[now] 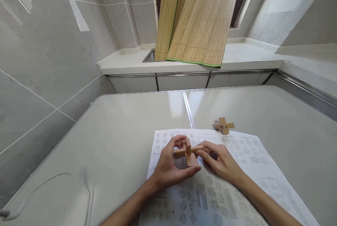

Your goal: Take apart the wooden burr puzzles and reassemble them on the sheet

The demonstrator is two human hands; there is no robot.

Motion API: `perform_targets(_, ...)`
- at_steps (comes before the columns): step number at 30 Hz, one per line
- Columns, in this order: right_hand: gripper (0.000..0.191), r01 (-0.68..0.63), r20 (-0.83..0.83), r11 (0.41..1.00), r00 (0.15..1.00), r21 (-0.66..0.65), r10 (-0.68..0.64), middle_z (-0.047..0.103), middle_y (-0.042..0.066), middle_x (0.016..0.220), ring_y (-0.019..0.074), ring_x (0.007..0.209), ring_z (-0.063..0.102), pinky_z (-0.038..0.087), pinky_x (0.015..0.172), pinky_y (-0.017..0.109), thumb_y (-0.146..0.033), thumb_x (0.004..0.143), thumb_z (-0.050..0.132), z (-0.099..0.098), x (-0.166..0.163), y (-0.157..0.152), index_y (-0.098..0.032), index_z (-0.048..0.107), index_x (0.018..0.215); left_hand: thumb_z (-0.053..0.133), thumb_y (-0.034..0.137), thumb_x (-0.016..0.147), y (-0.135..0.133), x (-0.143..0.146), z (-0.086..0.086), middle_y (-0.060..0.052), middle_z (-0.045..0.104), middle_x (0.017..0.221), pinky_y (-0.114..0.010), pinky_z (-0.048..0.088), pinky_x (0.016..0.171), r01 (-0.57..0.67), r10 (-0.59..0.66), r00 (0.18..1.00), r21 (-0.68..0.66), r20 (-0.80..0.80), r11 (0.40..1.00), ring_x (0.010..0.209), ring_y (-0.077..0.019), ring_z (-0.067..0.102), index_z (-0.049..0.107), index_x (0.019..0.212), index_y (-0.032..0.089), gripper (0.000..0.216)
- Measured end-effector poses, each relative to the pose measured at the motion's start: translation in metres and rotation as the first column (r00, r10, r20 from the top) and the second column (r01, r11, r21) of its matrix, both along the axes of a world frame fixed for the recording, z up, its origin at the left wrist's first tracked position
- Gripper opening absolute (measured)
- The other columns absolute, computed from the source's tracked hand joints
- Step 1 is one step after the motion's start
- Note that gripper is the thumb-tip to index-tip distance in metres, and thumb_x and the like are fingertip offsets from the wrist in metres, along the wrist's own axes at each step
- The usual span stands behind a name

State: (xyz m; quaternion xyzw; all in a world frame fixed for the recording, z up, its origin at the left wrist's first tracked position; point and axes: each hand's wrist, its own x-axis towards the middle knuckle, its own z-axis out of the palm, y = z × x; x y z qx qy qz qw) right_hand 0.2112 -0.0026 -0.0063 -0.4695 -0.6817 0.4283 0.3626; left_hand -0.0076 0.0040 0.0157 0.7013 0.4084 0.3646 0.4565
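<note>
A wooden interlocking puzzle (pixel 191 160) of crossed bars is held up over a printed sheet (pixel 247 180). Thumb and fingers of my left hand (pixel 168 164) wrap around it from the left, gripping its near and far ends. On the other side, my right hand (pixel 219 159) pinches the tip of the thin bar that sticks out to the right. Beyond the sheet's far edge lies a second wooden cross-shaped puzzle (pixel 223 126) with a dark mark on its face. Small drawings of puzzle shapes cover the paper, partly hidden under my hands and forearms.
The glossy white table (pixel 126 131) has a seam (pixel 188 108) running away from me. Behind it is a white ledge (pixel 126 62), with a bamboo mat (pixel 201 25) draped by the window. A grey tiled wall (pixel 47 60) stands left; a thin cable (pixel 34 192) lies front left.
</note>
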Motion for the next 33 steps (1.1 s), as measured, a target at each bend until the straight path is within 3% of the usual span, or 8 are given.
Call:
perform_targets(7, 0.041, -0.016, 0.021, 1.0, 1.0, 0.024, 0.016, 0.057, -0.002, 0.057, 0.0146, 0.051, 0.047, 0.034, 0.052, 0.027, -0.055, 0.103, 0.053, 0.0028, 0.0006, 0.0012, -0.021, 0.072, 0.09, 0.089, 0.037, 0.073, 0.0019, -0.0005, 0.001, -0.008, 0.067, 0.124, -0.045, 0.056, 0.104, 0.012, -0.012, 0.999, 0.009, 0.034, 1.0, 0.117, -0.0278, 0.066, 0.052, 0.134, 0.024, 0.072)
perform_targets(12, 0.042, -0.006, 0.074, 0.996, 0.997, 0.094, -0.001, 0.065, 0.001, 0.062, 0.017, 0.056, 0.055, 0.04, 0.053, 0.027, -0.056, 0.104, 0.05, 0.0029, -0.0011, -0.0014, -0.023, 0.075, 0.093, 0.069, 0.048, 0.092, 0.004, -0.0021, 0.0035, -0.009, 0.065, 0.13, -0.043, 0.058, 0.1, 0.058, -0.053, 0.995, -0.059, 0.088, 0.997, 0.12, -0.0279, 0.066, 0.063, 0.122, 0.024, 0.038)
perform_targets(16, 0.042, -0.01, 0.11, 0.992, 0.994, 0.128, -0.004, 0.073, 0.004, 0.07, 0.0179, 0.06, 0.061, 0.045, 0.055, 0.027, -0.053, 0.105, 0.049, 0.0011, -0.0021, -0.0029, -0.024, 0.077, 0.096, 0.063, 0.047, 0.098, 0.0051, -0.0022, 0.0007, -0.01, 0.062, 0.136, -0.041, 0.06, 0.098, 0.047, -0.035, 0.993, -0.106, 0.117, 0.993, 0.119, -0.0285, 0.067, 0.069, 0.111, 0.023, 0.028)
perform_targets(25, 0.036, 0.005, 0.078, 0.988, 0.997, 0.153, -0.017, 0.078, 0.004, 0.076, 0.0177, 0.063, 0.066, 0.045, 0.053, 0.026, -0.048, 0.106, 0.051, 0.0038, -0.0028, -0.004, -0.024, 0.077, 0.105, 0.06, 0.042, 0.101, 0.0063, -0.0021, 0.0001, -0.011, 0.061, 0.137, -0.04, 0.054, 0.101, 0.018, -0.008, 0.991, -0.075, 0.133, 0.997, 0.124, -0.029, 0.062, 0.07, 0.105, 0.021, 0.024)
perform_targets(33, 0.032, 0.004, 0.058, 0.988, 0.998, 0.154, -0.014, 0.076, 0.003, 0.075, 0.0165, 0.061, 0.062, 0.043, 0.053, 0.026, -0.045, 0.106, 0.052, 0.0021, -0.0031, -0.0048, -0.024, 0.077, 0.11, 0.054, 0.045, 0.104, 0.0069, -0.0032, -0.0029, -0.012, 0.066, 0.121, -0.04, 0.055, 0.095, 0.098, -0.089, 0.991, -0.095, 0.1, 0.991, 0.105, -0.0261, 0.069, 0.059, 0.129, 0.022, 0.034)
